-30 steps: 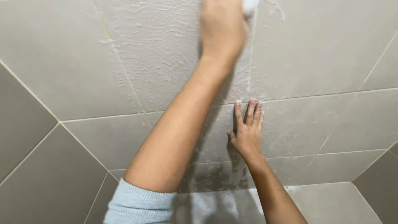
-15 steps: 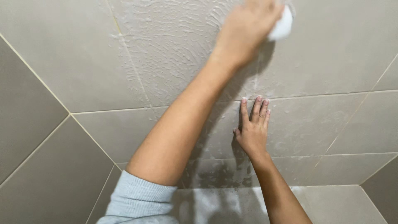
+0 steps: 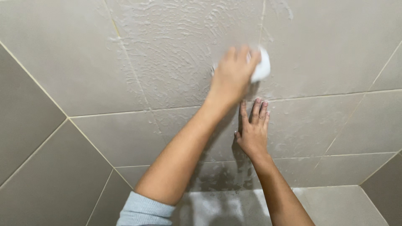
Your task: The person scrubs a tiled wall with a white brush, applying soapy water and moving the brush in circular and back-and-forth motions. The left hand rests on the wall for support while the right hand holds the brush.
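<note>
Nearest the camera, a pale blue knitted sleeve cuff point(image 3: 144, 210) ends the left forearm, which rises up and to the right across the grey tiled wall point(image 3: 63, 83). The right hand point(image 3: 252, 133) lies flat against the wall just below the left hand's grip, fingers straight, close together and pointing up; it is spread open and holds nothing. Directly above it, almost touching its fingertips, the left hand point(image 3: 232, 77) is closed around a small white cleaning pad point(image 3: 261, 67), pressing it to the tile. Only the pad's right end shows beyond the fingers, blurred; its visible part looks longer up and down, tilted slightly right, though I cannot tell its full shape. Up and to the left of the grip, swirled white soapy foam point(image 3: 176, 50) coats the tiles between pale grout lines.
</note>
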